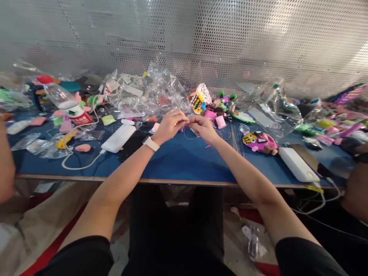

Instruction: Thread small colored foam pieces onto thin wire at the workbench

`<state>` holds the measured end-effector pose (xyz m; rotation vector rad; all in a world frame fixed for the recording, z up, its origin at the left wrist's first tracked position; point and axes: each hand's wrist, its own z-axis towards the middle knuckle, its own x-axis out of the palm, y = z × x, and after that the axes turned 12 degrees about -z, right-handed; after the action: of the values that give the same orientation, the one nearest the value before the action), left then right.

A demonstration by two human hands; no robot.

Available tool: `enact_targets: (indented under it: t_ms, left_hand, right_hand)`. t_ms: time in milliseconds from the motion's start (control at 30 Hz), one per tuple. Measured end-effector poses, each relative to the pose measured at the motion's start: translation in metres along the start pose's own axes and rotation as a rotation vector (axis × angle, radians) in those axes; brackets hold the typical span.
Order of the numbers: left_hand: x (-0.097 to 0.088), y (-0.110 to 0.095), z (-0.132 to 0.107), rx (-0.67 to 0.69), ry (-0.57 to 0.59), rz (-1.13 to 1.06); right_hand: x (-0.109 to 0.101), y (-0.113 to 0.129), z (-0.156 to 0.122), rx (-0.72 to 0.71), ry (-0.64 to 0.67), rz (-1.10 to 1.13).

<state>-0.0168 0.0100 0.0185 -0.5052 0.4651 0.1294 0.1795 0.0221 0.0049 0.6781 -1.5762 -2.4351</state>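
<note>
My left hand (170, 125) and my right hand (202, 128) meet above the middle of the blue table (178, 161), fingertips pinched close together. What lies between the fingertips is too small to make out. Just below them curves a thin pale strand (189, 137), and a bit of purple shows beside the left fingers. Beyond my right hand are pink pieces (220, 122) and a colourful clay-like figure (198, 100) with a bumpy white top. A white band circles my left wrist.
White power banks (119, 138) (299, 164) with cables lie on both sides. Crumpled clear bags (161, 92) and colourful pieces line the back against a perforated metal panel (184, 38). A bottle (67, 103) leans at left, and a pink-and-yellow figure (260, 142) lies at right. Other people's arms show at both edges.
</note>
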Motion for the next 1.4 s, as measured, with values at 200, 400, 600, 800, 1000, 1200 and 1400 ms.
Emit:
enact_targets:
  t_ms: [200, 400, 600, 800, 1000, 1200, 1400]
  left_hand:
    - [0.014, 0.01, -0.004, -0.268, -0.207, -0.213]
    - [0.028, 0.02, -0.011, -0.434, -0.234, -0.371]
    - [0.015, 0.006, -0.015, -0.091, -0.405, 0.144]
    - [0.024, -0.019, -0.017, 0.133, -0.145, 0.232]
    - [0.036, -0.008, -0.016, -0.031, -0.108, 0.222]
    - [0.024, -0.001, -0.016, -0.103, -0.11, 0.147]
    - [0.026, 0.001, -0.015, -0.34, -0.143, -0.243]
  right_hand:
    - [0.002, -0.002, 0.0, -0.077, -0.049, -0.045]
    - [0.002, -0.006, 0.0, -0.089, -0.136, -0.061]
    - [0.0, -0.015, 0.006, 0.068, -0.332, -0.042]
    - [0.001, -0.025, 0.008, -0.001, -0.516, -0.283]
    - [0.014, -0.007, -0.004, -0.128, -0.389, -0.411]
    - [0.011, -0.004, -0.005, -0.233, -0.332, -0.522]
    - [0.001, -0.002, -0.005, -0.348, -0.301, -0.645]
